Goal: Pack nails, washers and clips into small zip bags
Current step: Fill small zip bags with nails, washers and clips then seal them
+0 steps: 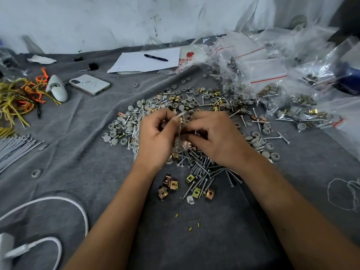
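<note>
1. Brass clips (171, 185) and nails (202, 168) are lying nearest on the grey cloth (81, 152).
2. The left hand (155, 139) and right hand (216, 137) are both pinching a small clear zip bag (180, 133) between curled fingers.
3. Grey washers (140, 112) are spreading beyond; filled bags (272, 86) are piling far right.

— Any writing to read here?

— Only on a white plastic bag (188, 60) near the far edge of the bench, just right of the sheet of paper (145, 62). It carries a red apple emblem with rows of red characters beneath, too blurred and creased to make out.

— The paper itself, the phone (90, 84)?

— The paper shows blank. The phone's back has faint marks, nothing legible.
</note>
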Action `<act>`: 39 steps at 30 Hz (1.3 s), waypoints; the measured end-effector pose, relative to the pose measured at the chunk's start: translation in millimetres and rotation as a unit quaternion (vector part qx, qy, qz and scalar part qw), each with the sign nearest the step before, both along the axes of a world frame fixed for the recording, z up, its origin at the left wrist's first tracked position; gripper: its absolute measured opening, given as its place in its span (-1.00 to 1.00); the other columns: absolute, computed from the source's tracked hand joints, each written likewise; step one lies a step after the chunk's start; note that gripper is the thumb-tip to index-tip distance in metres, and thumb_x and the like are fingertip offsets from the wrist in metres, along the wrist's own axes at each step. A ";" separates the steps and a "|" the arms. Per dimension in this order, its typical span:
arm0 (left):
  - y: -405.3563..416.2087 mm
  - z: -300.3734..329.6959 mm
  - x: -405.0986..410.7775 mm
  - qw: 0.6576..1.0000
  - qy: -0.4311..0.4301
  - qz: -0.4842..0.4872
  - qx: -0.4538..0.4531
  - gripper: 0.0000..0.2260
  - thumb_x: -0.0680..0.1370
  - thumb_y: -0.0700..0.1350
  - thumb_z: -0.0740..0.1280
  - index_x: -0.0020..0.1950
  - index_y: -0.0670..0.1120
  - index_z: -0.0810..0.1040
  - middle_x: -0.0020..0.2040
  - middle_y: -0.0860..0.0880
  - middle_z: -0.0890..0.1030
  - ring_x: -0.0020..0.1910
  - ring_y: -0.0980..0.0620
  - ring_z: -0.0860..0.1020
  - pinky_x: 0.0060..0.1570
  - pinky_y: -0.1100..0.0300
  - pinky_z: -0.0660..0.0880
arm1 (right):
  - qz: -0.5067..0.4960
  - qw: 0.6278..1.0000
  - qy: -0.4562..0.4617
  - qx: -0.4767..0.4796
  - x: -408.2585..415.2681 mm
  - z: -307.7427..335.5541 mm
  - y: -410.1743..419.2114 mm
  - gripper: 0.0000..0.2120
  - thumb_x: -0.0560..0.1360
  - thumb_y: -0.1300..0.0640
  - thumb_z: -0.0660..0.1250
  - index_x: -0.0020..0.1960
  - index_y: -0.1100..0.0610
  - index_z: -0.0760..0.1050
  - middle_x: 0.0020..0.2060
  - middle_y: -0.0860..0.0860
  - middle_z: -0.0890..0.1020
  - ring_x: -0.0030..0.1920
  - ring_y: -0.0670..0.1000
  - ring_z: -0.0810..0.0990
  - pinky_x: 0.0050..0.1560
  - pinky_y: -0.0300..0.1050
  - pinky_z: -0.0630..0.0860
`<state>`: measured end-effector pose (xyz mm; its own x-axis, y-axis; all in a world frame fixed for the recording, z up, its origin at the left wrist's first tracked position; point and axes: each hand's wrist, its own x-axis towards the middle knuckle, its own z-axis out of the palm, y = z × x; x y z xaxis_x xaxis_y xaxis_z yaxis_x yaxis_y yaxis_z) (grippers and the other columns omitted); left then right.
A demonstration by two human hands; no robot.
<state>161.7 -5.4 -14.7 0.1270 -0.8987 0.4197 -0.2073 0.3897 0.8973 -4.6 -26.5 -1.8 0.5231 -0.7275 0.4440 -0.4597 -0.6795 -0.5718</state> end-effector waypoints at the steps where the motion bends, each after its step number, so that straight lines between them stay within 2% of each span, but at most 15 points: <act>1: -0.1 -0.2 0.4 1.000 0.014 0.002 -0.001 -0.77 0.55 -0.22 0.28 -0.31 -0.12 0.43 -0.47 -0.03 0.44 -0.50 -0.03 0.39 -0.45 0.17 0.33 | 0.003 1.000 0.017 0.001 -0.8 -0.4 -0.7 -0.89 0.54 0.10 0.47 0.05 0.03 0.73 -0.19 -0.02 0.58 -0.17 -0.03 0.55 -0.16 0.07 0.51; 4: -0.5 -1.5 1.8 0.999 0.047 0.009 -0.005 -0.75 0.57 -0.23 0.26 -0.32 -0.17 0.41 -0.49 -0.08 0.42 -0.55 -0.03 0.38 -0.47 0.21 0.36 | 0.011 0.997 0.073 0.027 -3.5 -1.1 -2.1 -0.79 0.61 -0.09 0.30 0.10 -0.06 0.67 -0.15 -0.02 0.47 -0.14 -0.01 0.50 -0.14 0.14 0.51; 6: -1.9 -2.3 3.5 0.998 0.056 0.018 -0.016 -0.74 0.58 -0.24 0.25 -0.32 -0.19 0.42 -0.49 -0.11 0.42 -0.53 -0.02 0.37 -0.39 0.26 0.41 | 0.017 0.996 0.085 0.033 -4.9 -0.3 -1.3 -0.73 0.60 -0.14 0.22 0.13 -0.09 0.64 -0.12 -0.05 0.46 -0.11 -0.02 0.50 -0.10 0.14 0.51; 9: -4.5 -3.0 6.1 0.997 0.077 0.026 -0.018 -0.74 0.57 -0.22 0.25 -0.32 -0.19 0.44 -0.48 -0.15 0.42 -0.50 -0.06 0.37 -0.39 0.15 0.38 | 0.038 0.998 0.047 0.031 -6.6 0.6 0.8 -0.75 0.56 -0.05 0.33 0.20 -0.07 0.64 -0.06 -0.05 0.51 -0.03 -0.03 0.54 -0.01 0.11 0.53; 11: -5.9 -4.3 7.2 0.995 0.100 0.022 -0.012 -0.74 0.57 -0.20 0.25 -0.33 -0.19 0.44 -0.48 -0.17 0.40 -0.49 -0.09 0.36 -0.41 0.09 0.35 | 0.038 0.999 0.023 0.012 -7.5 0.7 1.6 -0.76 0.51 0.05 0.46 0.17 -0.02 0.67 -0.04 -0.04 0.55 -0.02 -0.05 0.57 0.01 0.06 0.54; 14: -7.4 -7.3 8.5 0.994 0.108 0.032 -0.004 -0.74 0.57 -0.19 0.26 -0.32 -0.23 0.42 -0.49 -0.12 0.41 -0.51 -0.06 0.34 -0.43 0.16 0.31 | 0.022 0.999 0.000 -0.037 -8.3 2.6 1.5 -0.81 0.45 0.14 0.56 0.06 0.04 0.71 -0.08 -0.06 0.59 -0.09 -0.10 0.57 -0.07 -0.15 0.52; 16: -7.8 -8.2 8.8 0.994 0.107 0.037 0.002 -0.75 0.56 -0.18 0.26 -0.30 -0.25 0.42 -0.49 -0.10 0.42 -0.53 -0.03 0.33 -0.47 0.21 0.29 | 0.009 0.997 -0.025 -0.070 -9.3 3.9 0.7 -0.85 0.43 0.18 0.58 -0.01 0.08 0.71 -0.11 -0.09 0.61 -0.12 -0.15 0.56 -0.07 -0.31 0.46; 17: -7.8 -8.3 8.8 0.993 0.109 0.038 0.005 -0.75 0.57 -0.18 0.26 -0.30 -0.24 0.42 -0.49 -0.09 0.42 -0.54 -0.02 0.33 -0.48 0.22 0.28 | 0.001 0.996 -0.030 -0.085 -10.1 4.3 0.1 -0.87 0.43 0.18 0.58 -0.03 0.09 0.71 -0.12 -0.09 0.62 -0.12 -0.14 0.57 -0.07 -0.31 0.47; 20: -7.1 -7.2 9.0 0.992 0.116 0.039 0.009 -0.73 0.58 -0.17 0.26 -0.32 -0.16 0.43 -0.50 -0.08 0.41 -0.55 -0.02 0.31 -0.49 0.23 0.26 | -0.015 0.995 -0.015 -0.096 -12.0 3.6 -2.4 -0.90 0.44 0.17 0.58 -0.06 0.10 0.70 -0.14 -0.05 0.64 -0.13 -0.09 0.58 -0.07 -0.12 0.54; 24: -5.3 -4.1 9.3 0.989 0.142 0.050 0.004 -0.74 0.57 -0.16 0.27 -0.33 -0.03 0.48 -0.50 -0.06 0.40 -0.55 -0.01 0.28 -0.51 0.27 0.22 | -0.020 0.996 -0.001 -0.088 -13.2 1.4 -4.9 -0.90 0.46 0.15 0.56 -0.05 0.09 0.69 -0.14 -0.11 0.60 -0.17 -0.29 0.48 -0.10 -0.43 0.35; 26: -4.4 -3.1 9.5 0.989 0.140 0.057 -0.002 -0.74 0.57 -0.15 0.27 -0.33 -0.03 0.47 -0.50 -0.07 0.40 -0.54 -0.02 0.28 -0.50 0.25 0.23 | -0.021 0.996 -0.003 -0.087 -13.0 1.1 -4.4 -0.89 0.46 0.17 0.56 -0.03 0.09 0.68 -0.13 -0.12 0.60 -0.18 -0.32 0.47 -0.10 -0.47 0.33; 30: -3.6 -3.5 7.4 0.993 0.103 0.059 -0.010 -0.77 0.56 -0.16 0.28 -0.31 -0.08 0.47 -0.48 -0.06 0.43 -0.53 0.01 0.33 -0.47 0.23 0.27 | -0.059 0.995 -0.058 -0.061 -16.1 1.5 -4.3 -0.76 0.49 0.16 0.52 0.15 0.08 0.63 -0.10 -0.09 0.65 -0.22 -0.23 0.56 -0.20 -0.43 0.48; 33: -3.5 -6.2 5.4 0.996 0.064 0.055 -0.003 -0.75 0.57 -0.16 0.27 -0.31 -0.15 0.45 -0.46 -0.10 0.44 -0.51 -0.01 0.36 -0.46 0.19 0.31 | -0.182 0.978 -0.076 -0.073 -33.3 4.6 -15.0 -0.85 0.53 0.21 0.47 0.10 0.11 0.65 -0.08 -0.04 0.70 -0.18 -0.14 0.62 -0.11 -0.30 0.60; 36: -4.2 -7.3 5.0 0.998 0.049 0.048 0.000 -0.73 0.58 -0.17 0.28 -0.30 -0.24 0.42 -0.45 -0.14 0.44 -0.53 -0.01 0.36 -0.49 0.20 0.30 | -0.305 0.952 -0.024 -0.005 -59.9 3.9 -29.0 -0.90 0.54 0.17 0.45 0.03 0.04 0.68 -0.09 -0.03 0.72 -0.13 -0.04 0.64 0.02 -0.11 0.58; 39: -5.3 -7.2 4.7 0.998 0.051 0.044 0.002 -0.73 0.58 -0.17 0.28 -0.30 -0.23 0.42 -0.45 -0.13 0.43 -0.54 0.01 0.35 -0.52 0.24 0.29 | -0.327 0.939 0.068 0.078 -69.7 -2.7 -34.4 -0.89 0.53 0.14 0.47 0.03 -0.02 0.70 -0.06 -0.04 0.74 -0.09 -0.04 0.65 0.10 -0.08 0.59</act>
<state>166.4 -10.7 -21.9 0.2466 -0.8839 0.3973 -0.1486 0.3706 0.9168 -74.2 -60.9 -4.6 -0.0143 -0.9639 0.2660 -0.8253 -0.1388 -0.5474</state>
